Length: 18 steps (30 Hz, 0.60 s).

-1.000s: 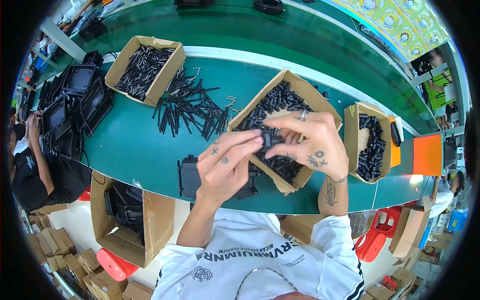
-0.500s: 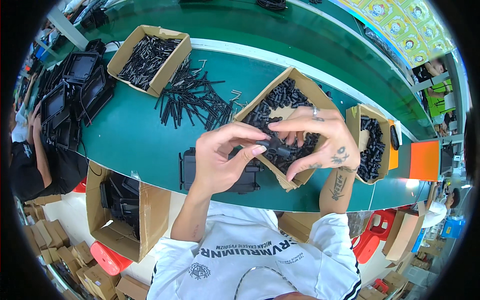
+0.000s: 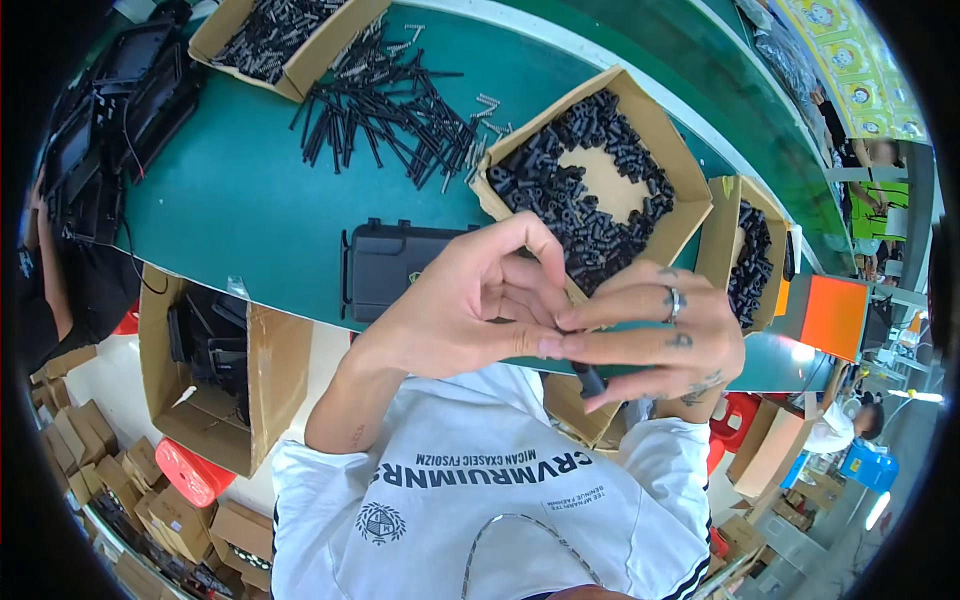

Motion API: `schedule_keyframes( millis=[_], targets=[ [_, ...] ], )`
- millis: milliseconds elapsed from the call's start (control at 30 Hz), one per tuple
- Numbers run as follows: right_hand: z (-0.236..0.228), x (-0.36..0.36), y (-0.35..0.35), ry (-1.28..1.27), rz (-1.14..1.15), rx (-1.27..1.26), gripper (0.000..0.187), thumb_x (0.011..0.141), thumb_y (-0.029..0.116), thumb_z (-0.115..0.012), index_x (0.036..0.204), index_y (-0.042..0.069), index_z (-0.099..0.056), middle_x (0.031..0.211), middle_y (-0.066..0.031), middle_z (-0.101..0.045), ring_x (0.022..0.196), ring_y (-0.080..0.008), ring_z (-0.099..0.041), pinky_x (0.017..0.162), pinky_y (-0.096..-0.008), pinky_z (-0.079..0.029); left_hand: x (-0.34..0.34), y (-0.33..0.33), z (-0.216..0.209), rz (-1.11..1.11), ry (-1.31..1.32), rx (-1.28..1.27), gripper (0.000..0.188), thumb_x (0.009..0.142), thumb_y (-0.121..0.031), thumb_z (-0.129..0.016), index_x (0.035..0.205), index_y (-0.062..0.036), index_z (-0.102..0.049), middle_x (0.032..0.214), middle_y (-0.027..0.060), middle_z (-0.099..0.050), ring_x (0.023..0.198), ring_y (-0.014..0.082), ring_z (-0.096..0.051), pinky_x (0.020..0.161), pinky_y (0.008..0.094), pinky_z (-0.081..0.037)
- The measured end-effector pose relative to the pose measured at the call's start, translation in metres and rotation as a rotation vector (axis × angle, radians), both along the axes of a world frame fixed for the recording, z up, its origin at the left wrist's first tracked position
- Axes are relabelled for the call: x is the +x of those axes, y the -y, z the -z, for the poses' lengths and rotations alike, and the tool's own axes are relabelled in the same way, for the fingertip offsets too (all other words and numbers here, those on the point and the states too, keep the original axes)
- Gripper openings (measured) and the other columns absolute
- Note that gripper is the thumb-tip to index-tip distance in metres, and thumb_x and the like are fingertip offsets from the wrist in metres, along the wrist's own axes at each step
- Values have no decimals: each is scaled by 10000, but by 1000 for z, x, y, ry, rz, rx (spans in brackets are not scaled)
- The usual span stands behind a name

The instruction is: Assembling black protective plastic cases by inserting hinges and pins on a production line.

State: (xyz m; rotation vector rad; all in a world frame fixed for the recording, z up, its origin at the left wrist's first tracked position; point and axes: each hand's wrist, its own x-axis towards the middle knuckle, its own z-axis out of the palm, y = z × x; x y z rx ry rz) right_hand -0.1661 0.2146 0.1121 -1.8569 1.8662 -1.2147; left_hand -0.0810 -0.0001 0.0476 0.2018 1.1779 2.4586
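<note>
My left hand (image 3: 470, 305) and my right hand (image 3: 665, 335) meet fingertip to fingertip above the table's front edge. A small black plastic fitting (image 3: 590, 380) shows below the right fingers, next to the right thumb, with my right hand closed on it. Thumb and index finger of the left hand are pinched together against the right fingertips; what lies between them is hidden. Just beyond the hands is an open cardboard box (image 3: 690, 215) of small black fittings (image 3: 560, 150). A closed black plastic case (image 3: 385, 270) lies behind my left hand.
Long black screws (image 3: 370, 115) lie in a loose pile beside a box of metal pins (image 3: 285, 35). Another box of black parts (image 3: 750, 260) stands at right, near an orange bin (image 3: 833, 315). Black cases (image 3: 130, 110) are heaped far left. Below the table edge is a carton (image 3: 275, 370).
Both hands have come nearer to me, off the box of fittings. The fingers have closed together, and the black fitting now shows under the right hand. The whole view has shifted.
</note>
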Motion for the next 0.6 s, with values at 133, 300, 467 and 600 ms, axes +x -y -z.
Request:
schedule_keyframes(
  millis=[133,300,467,600],
  targets=[
    [12,9,2,108,6,43,521,604,252,-940,1027,20,-745,982,-161,-716,785,-229,-671,618,-302,-492,9,-1,7,88,17,-9,451,815,25,-780,1102,-23,-435,925,96,-695,884,127,-691,792,241,-548],
    [37,19,5,211,178,-7,529,568,211,-946,1021,24,-748,949,-122,-694,759,-217,-637,624,-301,-487,27,1,21,-192,-121,-232,358,862,28,-720,1147,11,-504,932,120,-686,861,130,-690,787,257,-550],
    [50,21,8,-51,454,173,482,520,162,-938,948,31,-760,981,-107,-661,779,-215,-610,643,-307,-513,22,23,51,-703,-638,-1000,244,769,13,-739,992,-28,-647,978,89,-700,904,255,-693,816,352,-525],
    [54,18,12,-72,382,233,488,514,189,-932,937,21,-757,990,-114,-657,800,-223,-611,645,-314,-520,22,23,62,-671,-689,-1310,271,774,-25,-739,1032,-29,-659,1107,104,-693,1017,292,-662,889,409,-485]
  ],
)
